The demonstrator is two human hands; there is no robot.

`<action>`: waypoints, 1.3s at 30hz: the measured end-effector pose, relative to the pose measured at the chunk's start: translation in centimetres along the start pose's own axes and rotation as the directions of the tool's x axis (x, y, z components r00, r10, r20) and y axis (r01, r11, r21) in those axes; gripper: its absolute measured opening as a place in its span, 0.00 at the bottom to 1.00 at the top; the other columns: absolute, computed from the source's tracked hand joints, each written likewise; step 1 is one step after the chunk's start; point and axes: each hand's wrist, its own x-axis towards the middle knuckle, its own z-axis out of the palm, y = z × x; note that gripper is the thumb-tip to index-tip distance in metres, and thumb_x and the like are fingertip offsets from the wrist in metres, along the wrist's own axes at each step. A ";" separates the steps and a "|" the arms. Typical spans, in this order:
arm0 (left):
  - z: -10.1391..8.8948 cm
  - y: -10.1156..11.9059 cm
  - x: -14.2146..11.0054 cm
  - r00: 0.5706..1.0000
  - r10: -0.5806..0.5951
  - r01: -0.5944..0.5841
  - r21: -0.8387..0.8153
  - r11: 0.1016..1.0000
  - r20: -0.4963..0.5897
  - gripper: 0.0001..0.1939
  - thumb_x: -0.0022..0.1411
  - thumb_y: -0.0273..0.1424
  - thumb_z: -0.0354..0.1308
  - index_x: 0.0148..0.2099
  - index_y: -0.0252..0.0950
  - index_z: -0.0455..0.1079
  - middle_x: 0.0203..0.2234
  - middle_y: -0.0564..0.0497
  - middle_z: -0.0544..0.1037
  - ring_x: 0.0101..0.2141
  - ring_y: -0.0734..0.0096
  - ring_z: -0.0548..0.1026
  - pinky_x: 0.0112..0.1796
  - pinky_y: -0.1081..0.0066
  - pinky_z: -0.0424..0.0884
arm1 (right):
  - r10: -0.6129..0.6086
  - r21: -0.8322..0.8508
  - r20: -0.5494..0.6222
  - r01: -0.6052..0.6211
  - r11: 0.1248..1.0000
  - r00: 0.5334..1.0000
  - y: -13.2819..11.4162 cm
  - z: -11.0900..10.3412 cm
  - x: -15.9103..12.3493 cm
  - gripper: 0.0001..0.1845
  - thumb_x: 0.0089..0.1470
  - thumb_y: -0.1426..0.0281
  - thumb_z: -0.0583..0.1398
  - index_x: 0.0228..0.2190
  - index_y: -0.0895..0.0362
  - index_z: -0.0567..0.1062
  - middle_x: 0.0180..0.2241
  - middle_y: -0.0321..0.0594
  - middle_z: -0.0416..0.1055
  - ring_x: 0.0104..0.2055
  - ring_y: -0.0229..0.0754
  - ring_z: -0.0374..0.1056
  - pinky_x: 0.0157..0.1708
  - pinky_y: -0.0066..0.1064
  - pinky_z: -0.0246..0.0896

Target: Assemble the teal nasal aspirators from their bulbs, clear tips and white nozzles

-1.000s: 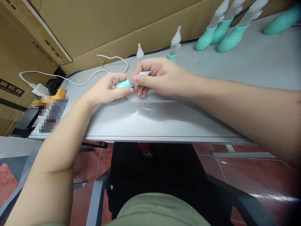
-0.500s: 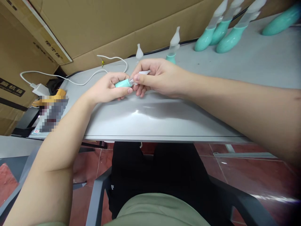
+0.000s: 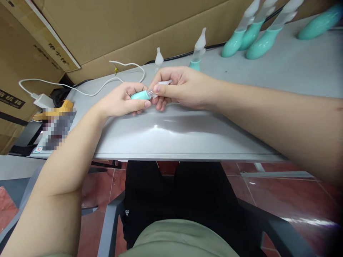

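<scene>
Both hands are on one nasal aspirator [image 3: 140, 95], tilted just above the grey table. My left hand [image 3: 119, 100] is closed around its teal bulb, thumb lying along the near side. With thumb and fingers, my right hand [image 3: 184, 87] grips the clear tube, and the white soft tip pokes out past the thumb. The join between bulb and tube shows between the hands. Behind my right hand stand a white-tipped piece [image 3: 159, 57], its lower part hidden, and another aspirator [image 3: 198, 50] with a teal base.
Several teal aspirators [image 3: 258, 37] stand or lie at the back right of the table [image 3: 171, 142]. A white cable [image 3: 102, 91] runs from a charger [image 3: 44, 101] at left, near a yellow object [image 3: 63, 107] and a blurred-out item. Cardboard [image 3: 134, 25] closes off the back.
The view has shifted very slightly. Both hands keep the same hold on the aspirator, with hardly any visible movement.
</scene>
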 end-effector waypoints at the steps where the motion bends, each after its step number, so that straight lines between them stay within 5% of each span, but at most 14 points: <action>1: 0.1 0.1 -0.1 1.000 -0.007 0.007 -0.010 1.000 -0.006 0.32 0.58 0.56 0.96 0.40 0.39 0.84 0.27 0.53 0.81 0.24 0.75 0.75 0.24 0.75 0.75 | -0.005 0.005 0.001 0.005 1.000 1.000 0.0 0.0 0.0 0.18 0.74 0.61 0.82 0.43 0.52 0.80 0.37 0.35 0.88 0.35 0.38 0.82 0.39 0.29 0.84; 6: 0.3 0.2 -0.2 1.000 -0.018 0.019 -0.061 0.998 0.013 0.36 0.54 0.59 0.97 0.40 0.39 0.83 0.26 0.54 0.81 0.23 0.76 0.73 0.22 0.76 0.74 | -0.029 0.022 0.034 0.028 0.999 0.999 0.4 -0.1 0.0 0.27 0.70 0.50 0.85 0.44 0.51 0.80 0.38 0.37 0.87 0.37 0.41 0.82 0.41 0.34 0.85; 16: -0.8 -1.2 -0.5 0.999 0.047 -0.043 -0.139 0.989 0.025 0.34 0.59 0.64 0.93 0.43 0.41 0.88 0.27 0.52 0.81 0.23 0.75 0.72 0.23 0.71 0.72 | -0.048 0.070 0.037 0.046 0.996 0.998 -0.1 -0.2 -0.2 0.28 0.63 0.51 0.88 0.44 0.52 0.83 0.39 0.37 0.87 0.36 0.39 0.81 0.41 0.33 0.84; 20: -1.6 -1.8 -0.4 0.983 0.171 -0.174 -0.034 0.984 -0.072 0.26 0.65 0.59 0.92 0.44 0.44 0.92 0.33 0.50 0.87 0.31 0.69 0.80 0.35 0.66 0.80 | -0.062 0.033 -0.047 0.064 0.997 0.997 -0.6 -0.2 -0.2 0.26 0.60 0.50 0.88 0.38 0.51 0.84 0.36 0.39 0.86 0.34 0.42 0.79 0.38 0.37 0.83; 23: -2.1 -2.3 -0.1 0.958 0.282 -0.275 0.109 0.955 -0.050 0.19 0.65 0.54 0.93 0.46 0.49 0.96 0.44 0.46 0.93 0.44 0.60 0.87 0.50 0.58 0.86 | -0.056 -0.011 -0.093 0.055 0.998 0.994 -0.8 0.2 -0.4 0.24 0.56 0.51 0.89 0.34 0.48 0.85 0.33 0.37 0.84 0.32 0.42 0.77 0.34 0.38 0.81; 27: -2.4 -3.0 0.0 0.955 0.297 -0.285 0.206 0.936 -0.027 0.23 0.61 0.55 0.94 0.52 0.52 0.99 0.52 0.43 0.96 0.54 0.50 0.90 0.60 0.51 0.87 | -0.069 -0.031 -0.134 0.066 0.997 0.989 -1.5 0.7 -0.8 0.21 0.55 0.57 0.87 0.34 0.47 0.84 0.30 0.35 0.82 0.29 0.41 0.74 0.29 0.35 0.76; 35: -2.4 -2.9 -0.3 0.949 0.304 -0.280 0.221 0.934 -0.081 0.26 0.61 0.57 0.94 0.51 0.48 0.99 0.48 0.43 0.94 0.50 0.52 0.90 0.54 0.54 0.88 | -0.034 -0.090 -0.085 0.026 0.996 0.996 -1.7 0.9 -1.0 0.16 0.68 0.69 0.81 0.39 0.54 0.80 0.28 0.36 0.80 0.28 0.39 0.76 0.30 0.31 0.76; 39: -2.8 -3.3 -0.5 0.980 0.165 -0.137 0.225 0.965 -0.112 0.33 0.59 0.53 0.95 0.58 0.40 0.97 0.47 0.42 0.95 0.39 0.62 0.85 0.41 0.63 0.81 | -0.044 -0.096 -0.034 0.040 0.995 0.998 -1.2 0.7 -0.9 0.17 0.69 0.68 0.83 0.41 0.55 0.81 0.30 0.36 0.82 0.29 0.38 0.77 0.31 0.28 0.78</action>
